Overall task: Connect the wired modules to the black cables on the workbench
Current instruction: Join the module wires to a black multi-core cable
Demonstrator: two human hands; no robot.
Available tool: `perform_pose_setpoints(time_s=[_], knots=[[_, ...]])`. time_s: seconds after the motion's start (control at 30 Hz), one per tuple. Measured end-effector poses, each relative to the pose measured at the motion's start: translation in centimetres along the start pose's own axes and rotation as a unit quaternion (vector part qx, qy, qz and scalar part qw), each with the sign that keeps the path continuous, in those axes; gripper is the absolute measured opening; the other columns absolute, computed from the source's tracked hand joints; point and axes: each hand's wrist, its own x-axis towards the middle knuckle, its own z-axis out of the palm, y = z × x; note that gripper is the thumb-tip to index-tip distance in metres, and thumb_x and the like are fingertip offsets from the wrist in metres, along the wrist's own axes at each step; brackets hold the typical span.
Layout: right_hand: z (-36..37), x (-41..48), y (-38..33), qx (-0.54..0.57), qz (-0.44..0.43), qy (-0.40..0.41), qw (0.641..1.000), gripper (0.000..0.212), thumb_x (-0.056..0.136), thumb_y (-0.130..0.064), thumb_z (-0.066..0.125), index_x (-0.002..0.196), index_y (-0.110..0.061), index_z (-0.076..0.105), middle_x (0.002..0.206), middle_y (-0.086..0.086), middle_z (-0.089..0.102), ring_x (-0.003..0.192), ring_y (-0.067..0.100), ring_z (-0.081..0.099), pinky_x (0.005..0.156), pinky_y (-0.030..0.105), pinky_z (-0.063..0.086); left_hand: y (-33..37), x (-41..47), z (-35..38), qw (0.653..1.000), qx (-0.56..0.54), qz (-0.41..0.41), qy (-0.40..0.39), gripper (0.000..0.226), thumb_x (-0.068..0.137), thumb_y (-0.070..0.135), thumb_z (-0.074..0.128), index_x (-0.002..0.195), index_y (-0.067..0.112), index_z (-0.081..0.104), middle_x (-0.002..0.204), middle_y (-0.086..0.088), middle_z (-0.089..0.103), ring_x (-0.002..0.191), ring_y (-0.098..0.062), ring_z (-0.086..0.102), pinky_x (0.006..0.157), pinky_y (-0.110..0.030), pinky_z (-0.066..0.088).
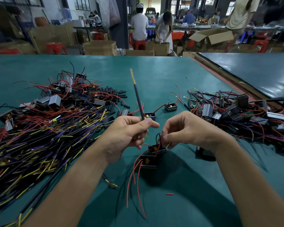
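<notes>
a factory assembly workshop, a big shared hall rather than a home or office. the wide green-topped desk (154, 71) carries parts in bulk: a sprawling heap of black cables with yellow and blue stripped ends (31, 145) on the left, a pile of small black box modules trailing red wires (236, 115) on the right, and short black tubing sleeves (115, 93) by the heap. beyond its far edge stand brown cardboard cartons (100, 47) and red plastic stools (56, 47), and other workers (139, 25) sit or bend at long benches near large windows (84, 4).
</notes>
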Motion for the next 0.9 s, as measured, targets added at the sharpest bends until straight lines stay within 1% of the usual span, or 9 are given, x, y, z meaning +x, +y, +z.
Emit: perform_pose_setpoints(time_s=[0.1, 0.17, 0.23, 0.3, 0.4, 0.5, 0.63, 0.8, 0.9], knots=[[0.1, 0.1, 0.0, -0.02, -0.013, 0.008, 1.0, 0.021, 0.083, 0.005, 0.069, 0.071, -0.012, 0.073, 0.076, 0.009, 0.073, 0.068, 0.015, 0.067, 0.064, 0.023, 0.056, -0.1, 0.0, 0.1, 1.0, 0.013, 0.001, 0.022, 0.017, 0.089, 0.019, 0.061, 0.084, 0.01, 0.075, 0.06, -0.001, 0.051, 0.044, -0.01, 0.042, 0.044, -0.019, 0.045], [0.2, 0.2, 0.0, -0.005, -0.018, 0.016, 1.0, 0.025, 0.083, 0.008, 0.067, 0.07, -0.013, 0.072, 0.081, 0.009, 0.073, 0.071, 0.017, 0.069, 0.064, 0.024, 0.056, -0.1, 0.1, 0.3, 0.999, 0.016, 0.008, 0.05, 0.012, 0.091, 0.012, 0.06, 0.084, 0.008, 0.069, 0.058, 0.0, 0.056, 0.042, -0.01, 0.044, 0.043, -0.02, 0.046], [0.5, 0.3, 0.1, 0.033, -0.022, 0.009, 0.999, 0.023, 0.085, 0.013, 0.063, 0.072, -0.006, 0.067, 0.085, 0.012, 0.073, 0.073, 0.021, 0.071, 0.064, 0.026, 0.057, -0.1, 0.3, 0.4, 0.997, 0.015, 0.021, 0.076, 0.01, 0.092, 0.007, 0.059, 0.082, 0.009, 0.063, 0.058, 0.001, 0.058, 0.041, -0.009, 0.045, 0.041, -0.021, 0.047], [1.1, 0.4, 0.0, 0.062, -0.028, -0.007, 0.998, 0.022, 0.086, 0.016, 0.059, 0.074, -0.002, 0.061, 0.084, 0.015, 0.073, 0.074, 0.024, 0.071, 0.066, 0.03, 0.059, -0.1, 0.4, 0.4, 0.994, 0.025, 0.043, 0.097, 0.012, 0.092, 0.004, 0.06, 0.081, 0.01, 0.061, 0.058, 0.001, 0.06, 0.041, -0.009, 0.045, 0.042, -0.021, 0.047], [2.0, 0.6, -0.2, 0.076, -0.036, -0.034, 0.996, 0.021, 0.089, 0.015, 0.056, 0.077, -0.002, 0.058, 0.083, 0.017, 0.071, 0.075, 0.023, 0.07, 0.069, 0.03, 0.059, -0.3, 0.4, 0.4, 0.99, 0.041, 0.062, 0.122, 0.013, 0.092, 0.004, 0.06, 0.081, 0.011, 0.061, 0.061, 0.0, 0.064, 0.042, -0.01, 0.048, 0.043, -0.021, 0.047], [2.5, 0.6, -0.5, 0.077, -0.036, -0.037, 0.996, 0.02, 0.091, 0.014, 0.053, 0.079, -0.002, 0.055, 0.079, 0.012, 0.07, 0.073, 0.02, 0.069, 0.07, 0.029, 0.059, -0.4, 0.5, 0.4, 0.989, 0.039, 0.054, 0.131, 0.014, 0.093, 0.006, 0.059, 0.082, 0.013, 0.062, 0.063, 0.0, 0.065, 0.045, -0.01, 0.053, 0.047, -0.022, 0.049], [2.5, 1.2, -0.5, 0.045, -0.032, 0.034, 0.998, 0.021, 0.09, 0.011, 0.057, 0.076, -0.005, 0.058, 0.075, 0.009, 0.065, 0.071, 0.021, 0.064, 0.072, 0.033, 0.061, -0.7, 0.7, 0.4, 0.989, 0.024, 0.049, 0.138, 0.014, 0.095, 0.008, 0.058, 0.082, 0.013, 0.062, 0.063, 0.002, 0.066, 0.053, -0.01, 0.061, 0.052, -0.022, 0.053], [2.3, 1.4, -0.2, -0.002, -0.053, 0.109, 0.993, 0.017, 0.084, 0.007, 0.068, 0.074, -0.006, 0.068, 0.065, 0.005, 0.066, 0.06, 0.011, 0.062, 0.063, 0.022, 0.056, -0.9, 0.6, 0.6, 0.991, 0.018, 0.043, 0.122, 0.015, 0.094, 0.009, 0.058, 0.081, 0.014, 0.062, 0.064, -0.001, 0.066, 0.057, -0.013, 0.064, 0.051, -0.024, 0.055], [1.8, 1.3, -0.1, 0.0, -0.05, 0.114, 0.992, 0.019, 0.084, 0.007, 0.069, 0.072, -0.007, 0.069, 0.068, 0.01, 0.07, 0.061, 0.014, 0.065, 0.062, 0.021, 0.055, -0.8, 0.5, 0.5, 0.993, 0.012, 0.037, 0.109, 0.012, 0.095, 0.009, 0.057, 0.084, 0.012, 0.059, 0.065, -0.002, 0.064, 0.054, -0.017, 0.065, 0.046, -0.025, 0.054]])
